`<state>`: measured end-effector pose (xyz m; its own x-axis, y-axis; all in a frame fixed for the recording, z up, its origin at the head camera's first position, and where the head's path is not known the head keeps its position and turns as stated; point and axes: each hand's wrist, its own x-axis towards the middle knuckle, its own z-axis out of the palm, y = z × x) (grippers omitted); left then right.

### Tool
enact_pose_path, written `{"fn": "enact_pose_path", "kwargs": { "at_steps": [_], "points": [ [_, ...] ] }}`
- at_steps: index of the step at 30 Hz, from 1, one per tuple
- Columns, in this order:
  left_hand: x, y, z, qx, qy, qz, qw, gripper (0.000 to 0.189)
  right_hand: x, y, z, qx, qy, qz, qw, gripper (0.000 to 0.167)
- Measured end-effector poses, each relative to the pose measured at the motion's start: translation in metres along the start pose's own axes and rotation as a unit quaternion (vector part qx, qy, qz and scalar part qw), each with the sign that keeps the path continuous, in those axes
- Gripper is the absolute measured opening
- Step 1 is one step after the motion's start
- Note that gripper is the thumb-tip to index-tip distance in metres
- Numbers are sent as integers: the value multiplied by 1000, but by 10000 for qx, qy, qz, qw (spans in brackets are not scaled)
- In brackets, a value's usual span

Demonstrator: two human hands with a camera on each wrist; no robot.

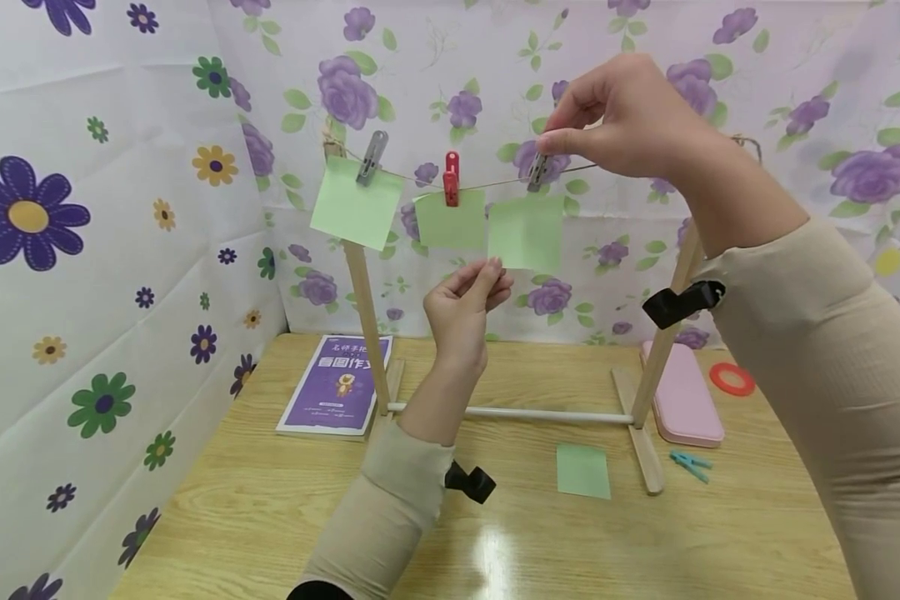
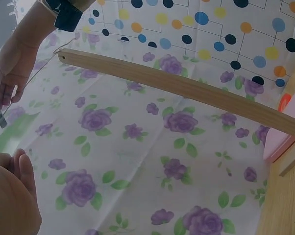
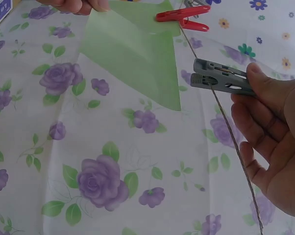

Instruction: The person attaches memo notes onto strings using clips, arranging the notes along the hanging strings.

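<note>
My right hand (image 1: pixel 630 117) pinches the handle ends of a grey clothespin (image 3: pixel 221 78), whose jaws are at the string (image 3: pixel 235 134). Below it, my left hand (image 1: pixel 465 312) pinches the lower left corner of a light green paper square (image 1: pixel 525 233). In the right wrist view a small gap shows between that paper's edge and the clothespin. A red clothespin (image 1: pixel 452 179) holds a second green square (image 1: pixel 452 221) on the string. Farther left, another grey clothespin (image 1: pixel 372 158) holds a third green square (image 1: pixel 356 204).
The string runs between two wooden posts (image 1: pixel 366 325) joined by a white rod (image 1: pixel 547 415). On the table (image 1: pixel 270 517) lie a purple book (image 1: pixel 333 387), a green square (image 1: pixel 582 471), a blue clothespin (image 1: pixel 692 465), a pink case (image 1: pixel 682 396) and a red ring (image 1: pixel 732 367).
</note>
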<state>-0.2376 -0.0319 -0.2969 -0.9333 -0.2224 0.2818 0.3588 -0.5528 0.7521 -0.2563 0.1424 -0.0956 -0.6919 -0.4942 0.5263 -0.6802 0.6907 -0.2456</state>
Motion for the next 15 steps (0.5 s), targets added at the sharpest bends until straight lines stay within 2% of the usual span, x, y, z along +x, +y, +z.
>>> {"fn": "enact_pose_path", "kwargs": {
  "at_steps": [9, 15],
  "points": [
    [1, 1, 4, -118, -8, 71, 9999, 7, 2, 0, 1, -146, -294, -106, 9994, 21],
    [2, 2, 5, -114, 17, 142, 9998, 6, 2, 0, 0, -62, -539, -119, 9985, 22]
  ]
}}
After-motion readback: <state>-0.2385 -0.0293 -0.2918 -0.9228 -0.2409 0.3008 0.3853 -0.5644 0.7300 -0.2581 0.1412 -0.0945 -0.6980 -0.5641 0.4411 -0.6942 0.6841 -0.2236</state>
